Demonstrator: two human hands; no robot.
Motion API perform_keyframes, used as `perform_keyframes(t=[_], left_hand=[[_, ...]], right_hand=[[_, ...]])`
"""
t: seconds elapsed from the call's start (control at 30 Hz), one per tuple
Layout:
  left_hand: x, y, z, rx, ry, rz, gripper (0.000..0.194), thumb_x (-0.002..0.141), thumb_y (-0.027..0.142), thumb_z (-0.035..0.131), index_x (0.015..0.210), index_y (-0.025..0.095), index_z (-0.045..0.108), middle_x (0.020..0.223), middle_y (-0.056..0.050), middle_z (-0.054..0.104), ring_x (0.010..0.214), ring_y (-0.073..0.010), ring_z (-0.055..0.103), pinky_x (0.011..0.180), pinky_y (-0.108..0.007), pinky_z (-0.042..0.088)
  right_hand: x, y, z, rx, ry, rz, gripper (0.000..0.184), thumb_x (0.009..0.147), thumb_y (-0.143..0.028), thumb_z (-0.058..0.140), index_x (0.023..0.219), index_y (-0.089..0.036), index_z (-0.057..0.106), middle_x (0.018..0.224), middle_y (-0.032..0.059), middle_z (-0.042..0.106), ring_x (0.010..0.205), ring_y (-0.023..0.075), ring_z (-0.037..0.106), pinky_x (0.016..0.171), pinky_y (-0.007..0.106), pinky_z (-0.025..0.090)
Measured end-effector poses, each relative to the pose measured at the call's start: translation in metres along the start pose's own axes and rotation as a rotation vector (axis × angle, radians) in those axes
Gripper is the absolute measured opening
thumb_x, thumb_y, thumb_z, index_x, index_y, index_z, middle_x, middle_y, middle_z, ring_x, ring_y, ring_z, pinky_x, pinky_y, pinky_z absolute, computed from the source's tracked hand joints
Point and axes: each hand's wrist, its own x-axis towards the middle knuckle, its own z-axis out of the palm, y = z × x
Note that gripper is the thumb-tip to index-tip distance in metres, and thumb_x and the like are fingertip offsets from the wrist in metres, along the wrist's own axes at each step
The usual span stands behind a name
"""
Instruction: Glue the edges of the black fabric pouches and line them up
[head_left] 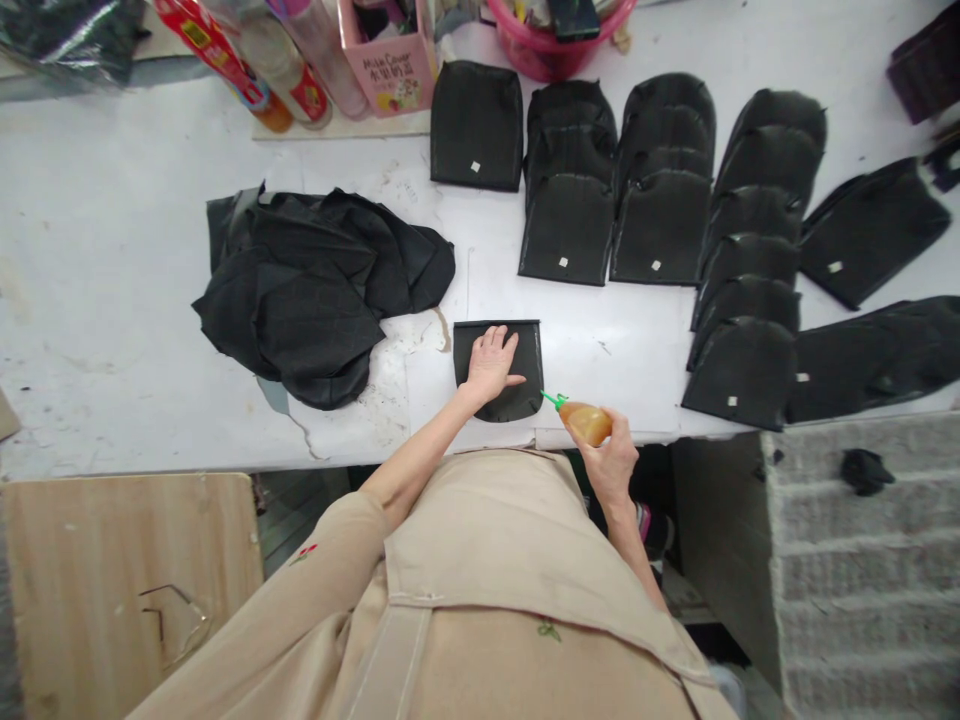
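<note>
Here, the right hand (611,460) grips a bottle (586,424) whose green nozzle (556,400) points at the right edge of the black piece (529,352) under the open left hand (489,368).

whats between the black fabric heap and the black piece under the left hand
In the head view, only white tabletop with a brownish mark lies between the heap and the piece.

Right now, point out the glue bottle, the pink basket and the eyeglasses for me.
Bottle (588,424): head view, on its amber body.
Basket (541,58): head view, on its outer wall.
Eyeglasses (201,622): head view, on the frame's rim.
</note>
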Motion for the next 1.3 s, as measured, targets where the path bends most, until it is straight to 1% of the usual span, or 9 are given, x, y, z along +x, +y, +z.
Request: perform_keyframes(t=[0.07, 0.17, 0.23, 0.33, 0.5, 0.7, 0.83, 1.1, 1.3], left_hand=[[-0.009, 0.005, 0.004, -0.012, -0.001, 0.022, 0.094, 0.079, 0.060, 0.075, 0.153, 0.014, 0.040, 0.159, -0.021, 0.037, 0.149, -0.0366, 0.028, 0.121, -0.048, 0.024], [-0.021, 0.012, 0.014, -0.009, -0.059, 0.104, 0.106, 0.072, 0.065, 0.078, 0.155, 0.013, 0.038, 0.161, -0.022, 0.034, 0.153, -0.0379, 0.022, 0.124, -0.054, 0.016], [-0.026, 0.014, 0.021, 0.008, -0.085, 0.129, 0.110, 0.070, 0.065, 0.080, 0.156, 0.012, 0.036, 0.163, -0.023, 0.029, 0.154, -0.0388, 0.019, 0.125, -0.056, 0.012], [-0.028, 0.015, 0.028, 0.033, -0.078, 0.136, 0.113, 0.070, 0.062, 0.081, 0.158, 0.011, 0.032, 0.164, -0.024, 0.025, 0.155, -0.0399, 0.016, 0.124, -0.059, 0.009], [-0.025, 0.014, 0.028, 0.041, -0.069, 0.164, 0.113, 0.071, 0.061, 0.081, 0.158, 0.010, 0.032, 0.164, -0.024, 0.025, 0.154, -0.0411, 0.016, 0.124, -0.061, 0.009], [-0.025, 0.012, 0.030, 0.045, -0.063, 0.172, 0.112, 0.071, 0.062, 0.081, 0.158, 0.010, 0.032, 0.164, -0.025, 0.025, 0.154, -0.0418, 0.015, 0.124, -0.061, 0.009], [-0.026, 0.012, 0.030, 0.045, -0.070, 0.172, 0.112, 0.072, 0.062, 0.081, 0.158, 0.010, 0.031, 0.165, -0.025, 0.024, 0.155, -0.0418, 0.015, 0.124, -0.061, 0.009], [-0.026, 0.012, 0.029, 0.048, -0.066, 0.179, 0.114, 0.070, 0.062, 0.082, 0.158, 0.010, 0.031, 0.164, -0.026, 0.025, 0.154, -0.0421, 0.016, 0.124, -0.061, 0.009], [-0.025, 0.012, 0.029, 0.050, -0.071, 0.175, 0.114, 0.070, 0.062, 0.082, 0.158, 0.010, 0.031, 0.164, -0.026, 0.025, 0.154, -0.0418, 0.016, 0.123, -0.061, 0.010]], right_hand=[[0.000, 0.000, 0.000, 0.001, -0.007, 0.000, 0.062, 0.082, -0.070, 0.062, 0.118, -0.020, 0.060, 0.107, 0.0102, 0.070, 0.095, 0.0273, 0.067, 0.083, 0.040, 0.053], [0.000, 0.002, 0.001, 0.002, -0.008, -0.009, 0.063, 0.082, -0.070, 0.063, 0.119, -0.020, 0.060, 0.108, 0.0104, 0.070, 0.097, 0.0273, 0.067, 0.083, 0.039, 0.053], [-0.001, 0.004, 0.001, 0.000, -0.004, -0.020, 0.064, 0.081, -0.071, 0.064, 0.120, -0.020, 0.059, 0.108, 0.0103, 0.070, 0.097, 0.0272, 0.068, 0.083, 0.039, 0.053], [-0.003, 0.007, 0.002, 0.004, 0.001, -0.027, 0.066, 0.080, -0.072, 0.065, 0.120, -0.019, 0.060, 0.108, 0.0101, 0.070, 0.094, 0.0266, 0.068, 0.083, 0.039, 0.054], [-0.009, 0.008, 0.002, 0.015, -0.006, -0.022, 0.066, 0.080, -0.073, 0.064, 0.119, -0.019, 0.060, 0.107, 0.0102, 0.071, 0.092, 0.0261, 0.068, 0.082, 0.038, 0.054], [-0.017, 0.008, 0.002, 0.026, 0.006, -0.010, 0.065, 0.081, -0.072, 0.063, 0.119, -0.019, 0.060, 0.109, 0.0105, 0.071, 0.096, 0.0269, 0.069, 0.085, 0.039, 0.054], [-0.023, 0.008, 0.000, 0.038, -0.005, 0.006, 0.064, 0.081, -0.072, 0.064, 0.117, -0.020, 0.061, 0.107, 0.0093, 0.071, 0.095, 0.0266, 0.069, 0.083, 0.038, 0.054], [-0.035, 0.006, -0.002, 0.090, -0.031, 0.081, 0.063, 0.078, -0.070, 0.068, 0.117, -0.021, 0.061, 0.108, 0.0087, 0.070, 0.097, 0.0264, 0.068, 0.087, 0.039, 0.053], [-0.036, 0.011, 0.000, 0.183, -0.027, 0.187, 0.067, 0.071, -0.068, 0.075, 0.115, -0.020, 0.061, 0.107, 0.0084, 0.070, 0.093, 0.0258, 0.066, 0.087, 0.041, 0.053]])
